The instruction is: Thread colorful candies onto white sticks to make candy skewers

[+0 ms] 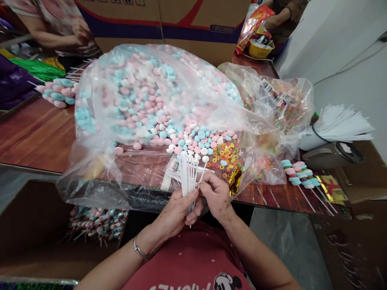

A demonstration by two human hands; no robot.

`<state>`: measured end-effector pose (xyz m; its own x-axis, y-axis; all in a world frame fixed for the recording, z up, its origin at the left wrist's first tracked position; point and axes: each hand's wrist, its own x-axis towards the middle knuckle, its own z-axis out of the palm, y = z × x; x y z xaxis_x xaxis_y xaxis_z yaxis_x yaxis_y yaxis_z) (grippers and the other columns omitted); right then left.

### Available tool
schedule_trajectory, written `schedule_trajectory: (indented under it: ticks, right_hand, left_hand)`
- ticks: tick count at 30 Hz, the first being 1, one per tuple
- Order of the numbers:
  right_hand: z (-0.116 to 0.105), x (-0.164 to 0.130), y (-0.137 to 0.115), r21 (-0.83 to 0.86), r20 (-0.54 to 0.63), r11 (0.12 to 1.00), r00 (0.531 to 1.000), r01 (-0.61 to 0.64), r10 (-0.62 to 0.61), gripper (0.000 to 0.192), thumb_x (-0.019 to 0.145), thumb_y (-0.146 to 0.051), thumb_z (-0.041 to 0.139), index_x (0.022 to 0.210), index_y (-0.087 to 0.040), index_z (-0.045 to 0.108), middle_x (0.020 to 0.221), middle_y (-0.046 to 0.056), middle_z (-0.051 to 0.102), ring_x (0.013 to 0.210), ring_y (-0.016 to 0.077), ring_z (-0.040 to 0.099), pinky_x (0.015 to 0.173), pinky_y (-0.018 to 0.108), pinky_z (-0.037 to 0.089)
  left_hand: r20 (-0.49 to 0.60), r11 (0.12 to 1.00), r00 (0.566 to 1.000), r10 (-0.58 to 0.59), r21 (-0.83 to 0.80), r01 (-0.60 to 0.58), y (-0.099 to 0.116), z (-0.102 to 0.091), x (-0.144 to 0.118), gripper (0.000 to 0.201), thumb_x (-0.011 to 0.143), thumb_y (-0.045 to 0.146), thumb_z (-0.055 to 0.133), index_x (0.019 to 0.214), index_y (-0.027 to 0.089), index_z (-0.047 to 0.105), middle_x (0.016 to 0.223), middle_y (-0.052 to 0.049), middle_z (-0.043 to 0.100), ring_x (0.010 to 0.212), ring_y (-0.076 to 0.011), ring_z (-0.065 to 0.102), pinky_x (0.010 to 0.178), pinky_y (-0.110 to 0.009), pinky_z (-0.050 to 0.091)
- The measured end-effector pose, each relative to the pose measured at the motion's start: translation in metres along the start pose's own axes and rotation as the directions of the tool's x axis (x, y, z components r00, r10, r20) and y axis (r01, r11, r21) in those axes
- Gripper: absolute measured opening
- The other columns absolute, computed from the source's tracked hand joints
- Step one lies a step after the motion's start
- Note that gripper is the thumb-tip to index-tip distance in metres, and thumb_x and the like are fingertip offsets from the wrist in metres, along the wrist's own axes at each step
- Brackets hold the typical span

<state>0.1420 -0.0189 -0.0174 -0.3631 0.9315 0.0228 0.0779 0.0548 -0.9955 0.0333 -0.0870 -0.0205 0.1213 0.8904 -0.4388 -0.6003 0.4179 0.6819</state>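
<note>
My left hand [178,211] is closed around a bundle of thin white sticks [188,175], held upright near the table's front edge. Just to its right, my right hand [217,195] pinches a single white stick [202,173]. At that stick's top is a white oval candy [205,159]; whether it is threaded on or lies behind the tip I cannot tell. Beyond my hands, loose pink, blue and white candies [193,139] spill from a large clear plastic bag [99,108]. Small orange, yellow and green rings [226,155] lie beside them, with gold tinsel [235,181] nearer me.
Finished candy sticks [302,175] lie at right, more [59,92] at left. A holder of white strips [341,125] stands beside a grey mug [329,155]. An open carton [30,225] with candy sticks sits low left. A large box [163,24] stands behind; other people's arms show beyond.
</note>
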Motion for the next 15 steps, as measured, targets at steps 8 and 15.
schedule_trajectory:
  ticks: [8, 15]
  right_hand:
    - [-0.015, 0.017, -0.009, -0.168, 0.174, 0.971, 0.975, 0.168, -0.138, 0.012, 0.085, -0.023, 0.053, 0.076, -0.021, 0.060, 0.084, 0.001, 0.063, 0.080, 0.0149, 0.059, 0.076, 0.028, 0.049]
    - [-0.028, 0.069, 0.000, -0.869, 0.250, 0.395, 0.953, 0.299, -0.170, 0.022, 0.090, -0.017, 0.048, 0.103, -0.019, 0.064, 0.101, 0.011, 0.064, 0.095, 0.0246, 0.057, 0.083, 0.035, 0.047]
  left_hand:
    - [-0.126, 0.993, 0.988, 0.085, -0.069, -0.095, 0.006, -0.001, -0.004, 0.036, 0.074, 0.045, 0.075, 0.078, 0.014, 0.057, 0.046, 0.007, 0.047, 0.034, -0.0021, 0.025, 0.034, -0.015, 0.019]
    - [0.050, 0.979, 0.998, -0.041, -0.197, 0.050, 0.009, -0.006, -0.021, 0.027, 0.079, 0.039, 0.072, 0.082, 0.015, 0.059, 0.044, 0.008, 0.044, 0.033, -0.0022, 0.023, 0.033, -0.014, 0.022]
